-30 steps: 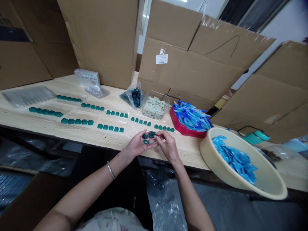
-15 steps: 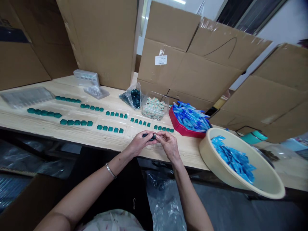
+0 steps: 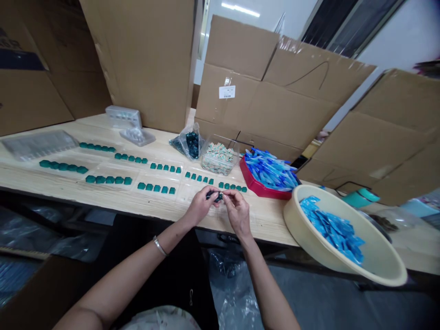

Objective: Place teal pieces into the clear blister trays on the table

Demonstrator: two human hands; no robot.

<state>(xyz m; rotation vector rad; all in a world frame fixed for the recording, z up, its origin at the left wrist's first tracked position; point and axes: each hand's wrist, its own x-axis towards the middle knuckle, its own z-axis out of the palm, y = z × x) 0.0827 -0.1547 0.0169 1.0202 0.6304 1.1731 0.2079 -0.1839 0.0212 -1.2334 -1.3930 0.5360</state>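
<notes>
Rows of small moulded pieces (image 3: 109,180) on left of long wooden workbench (image 3: 268,220); octagonal plastic tray (image 3: 249,176) right of them, round plastic basin (image 3: 302,233) of flat sachets (image 3: 330,227) further right at front edge. Flattened cardboard boxes (image 3: 268,105) stand behind.

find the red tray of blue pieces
In the head view, the red tray sits on the wooden bench right of the person's right hand, between the clear plastic tub and the cream basin.

Left hand (image 3: 200,206): raised, fingers curled inward | Right hand (image 3: 238,213): raised, fingertips (image 3: 227,194) pinched toward left hand, both hands meeting | Left forearm (image 3: 137,259), right forearm (image 3: 261,275): angled inward from frame bottom
</notes>
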